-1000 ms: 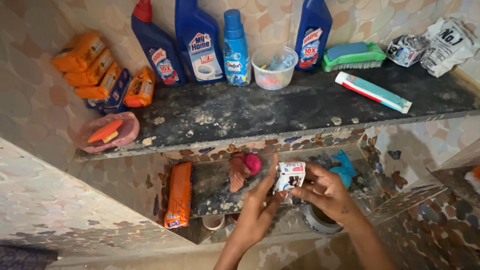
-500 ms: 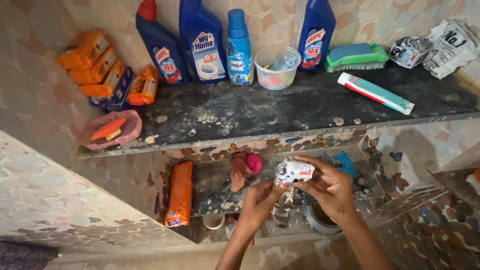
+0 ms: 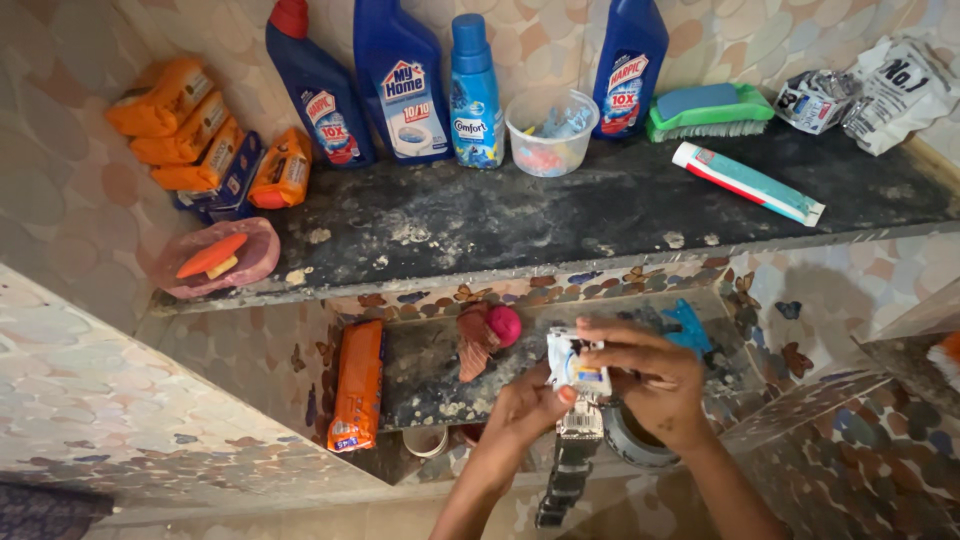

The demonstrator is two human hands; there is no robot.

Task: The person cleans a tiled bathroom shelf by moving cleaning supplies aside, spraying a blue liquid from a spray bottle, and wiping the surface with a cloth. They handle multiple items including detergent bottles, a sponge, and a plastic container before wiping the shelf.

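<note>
Both hands meet at the 5 o'clock part of the view, in front of the lower shelf (image 3: 430, 385). The right hand (image 3: 655, 385) is closed around the top of a strip of small white sachets (image 3: 575, 365), fingers curled over its upper edge. The left hand (image 3: 530, 405) pinches the same strip from below with thumb and fingertips. The rest of the strip hangs straight down toward 6 o'clock. At 9 o'clock from the hands lies a red-and-pink object (image 3: 488, 335), and beyond it an orange packet (image 3: 358, 385) stands on end. On the upper shelf (image 3: 600, 215), at 12 o'clock, stand blue bottles (image 3: 400, 85), with a toothpaste tube (image 3: 748, 183) lying at 2 o'clock.
</note>
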